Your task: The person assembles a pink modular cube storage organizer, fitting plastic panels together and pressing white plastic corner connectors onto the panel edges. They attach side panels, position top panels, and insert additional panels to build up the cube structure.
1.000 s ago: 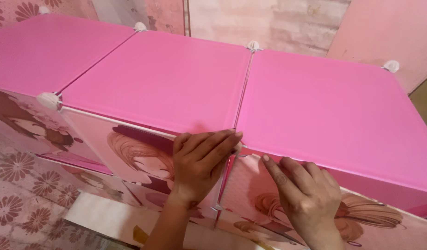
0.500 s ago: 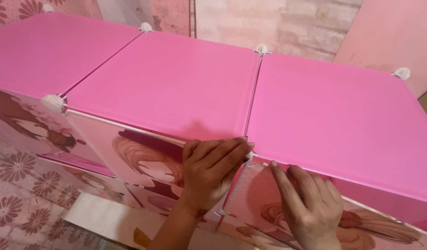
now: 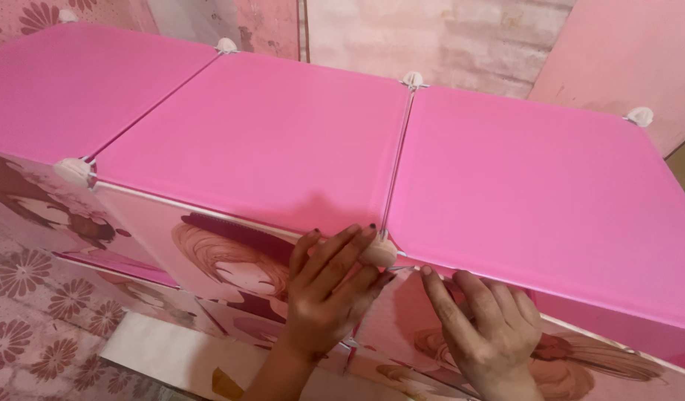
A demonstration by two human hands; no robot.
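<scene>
Bare hands (dark-polished nails), no sleeves.

Past the far edge I see a rough plastered wall in pale pink and grey. To my right a plain pink board leans upright against it. Down at my left lies a floor covering printed with dark red flowers, and just beside it a pale flat sheet rests on the floor.
</scene>
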